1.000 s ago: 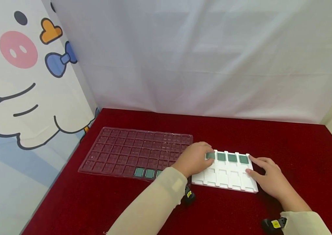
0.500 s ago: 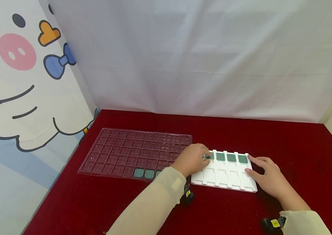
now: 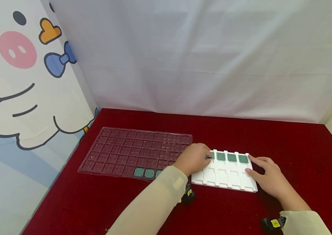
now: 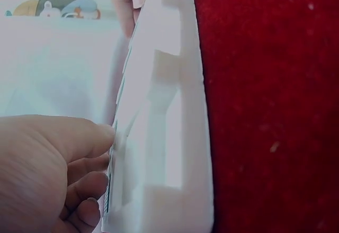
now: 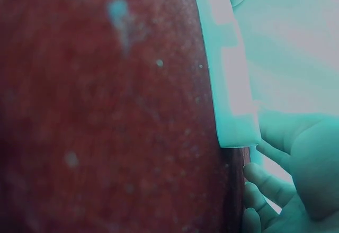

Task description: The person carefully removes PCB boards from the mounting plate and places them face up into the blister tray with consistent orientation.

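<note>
A white foam tray lies on the red cloth, with a row of green square tiles in its far slots. My left hand sits at the tray's far left corner, its curled fingers pinching the leftmost green tile, which is mostly hidden. The left wrist view shows those fingers against the tray's edge. At the tray's right end rests my right hand, fingers spread, index at the far corner. Its fingers touch the tray corner in the right wrist view.
A clear plastic grid tray lies to the left, with three green tiles in its near row. White curtain walls close the back and sides. Red cloth covers the table to the right and front.
My left fingers have closed further over the leftmost tile, hiding more of it. The right hand and both trays have stayed in place.
</note>
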A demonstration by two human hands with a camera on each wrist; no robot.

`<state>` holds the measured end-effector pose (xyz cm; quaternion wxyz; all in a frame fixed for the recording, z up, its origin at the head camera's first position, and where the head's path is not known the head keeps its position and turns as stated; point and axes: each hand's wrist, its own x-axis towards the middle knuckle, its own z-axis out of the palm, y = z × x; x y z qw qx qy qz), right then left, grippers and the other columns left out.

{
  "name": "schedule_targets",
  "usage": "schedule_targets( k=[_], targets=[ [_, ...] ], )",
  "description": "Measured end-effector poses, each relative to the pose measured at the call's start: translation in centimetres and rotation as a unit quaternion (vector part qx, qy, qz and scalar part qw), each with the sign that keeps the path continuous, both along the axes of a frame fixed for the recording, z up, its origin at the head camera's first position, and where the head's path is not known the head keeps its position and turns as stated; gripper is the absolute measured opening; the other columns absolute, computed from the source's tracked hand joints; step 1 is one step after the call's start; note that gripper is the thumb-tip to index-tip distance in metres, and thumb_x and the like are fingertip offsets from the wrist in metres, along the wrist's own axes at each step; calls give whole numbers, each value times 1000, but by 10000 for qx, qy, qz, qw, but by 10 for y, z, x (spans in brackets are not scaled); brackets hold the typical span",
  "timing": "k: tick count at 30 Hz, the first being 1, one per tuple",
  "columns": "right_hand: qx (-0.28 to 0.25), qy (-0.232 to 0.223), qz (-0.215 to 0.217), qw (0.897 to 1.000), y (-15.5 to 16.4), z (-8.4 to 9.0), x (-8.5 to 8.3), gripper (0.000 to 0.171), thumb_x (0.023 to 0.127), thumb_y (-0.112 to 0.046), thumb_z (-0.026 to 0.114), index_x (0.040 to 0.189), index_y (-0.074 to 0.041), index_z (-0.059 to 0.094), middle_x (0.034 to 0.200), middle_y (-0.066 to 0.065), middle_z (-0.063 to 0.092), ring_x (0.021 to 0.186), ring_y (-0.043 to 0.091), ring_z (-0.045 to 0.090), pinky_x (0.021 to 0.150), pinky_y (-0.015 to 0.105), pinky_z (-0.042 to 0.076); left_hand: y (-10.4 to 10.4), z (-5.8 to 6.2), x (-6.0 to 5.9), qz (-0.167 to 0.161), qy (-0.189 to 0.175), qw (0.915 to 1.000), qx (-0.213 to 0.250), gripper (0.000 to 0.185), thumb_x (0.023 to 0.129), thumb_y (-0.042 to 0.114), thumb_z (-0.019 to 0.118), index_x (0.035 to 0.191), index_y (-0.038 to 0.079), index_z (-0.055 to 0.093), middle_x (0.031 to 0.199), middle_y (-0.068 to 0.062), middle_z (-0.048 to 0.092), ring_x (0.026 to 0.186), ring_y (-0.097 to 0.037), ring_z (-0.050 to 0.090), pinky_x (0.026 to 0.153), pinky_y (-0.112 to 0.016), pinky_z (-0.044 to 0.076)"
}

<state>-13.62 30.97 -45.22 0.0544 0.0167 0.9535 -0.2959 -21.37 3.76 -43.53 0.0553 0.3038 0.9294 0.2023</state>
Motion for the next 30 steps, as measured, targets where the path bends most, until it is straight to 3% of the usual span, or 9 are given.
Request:
schedule_targets(
  k=[11, 16, 24, 30],
  targets=[
    [-11, 10, 17, 10000, 0, 0, 0, 69, 99, -29, 69, 156, -1, 40, 148, 34, 36, 130, 57, 34, 99, 77, 38, -4, 3, -2, 156, 218, 9996, 56, 21, 98, 14, 69, 115, 15, 81, 128, 1, 70, 124, -14, 61, 108, -24, 45],
    [-6, -5, 11, 10000, -1, 0, 0, 69, 99, -29, 68, 156, -1, 40, 148, 34, 36, 129, 56, 34, 99, 76, 38, 3, 3, -2, 92, 133, 9999, 29, 19, 98, 15, 70, 112, 16, 82, 121, 5, 73, 118, -10, 64, 103, -22, 49],
    [-7, 1, 16, 10000, -1, 1, 0, 69, 100, -29, 68, 156, -1, 40, 148, 34, 36, 130, 56, 34, 99, 76, 38, 11, 0, -5, 294, 155, 9993, 174, 19, 96, 10, 70, 104, 19, 84, 110, 8, 76, 103, -5, 67, 89, -19, 53],
    [10, 10, 21, 10000, -1, 3, 0, 69, 100, -29, 69, 156, -1, 40, 148, 35, 36, 129, 56, 34, 99, 76, 38, 12, 0, -6, 226, 284, 9993, 95, 20, 97, 10, 68, 102, 20, 85, 110, 9, 75, 104, -5, 66, 91, -19, 52]
  ],
)
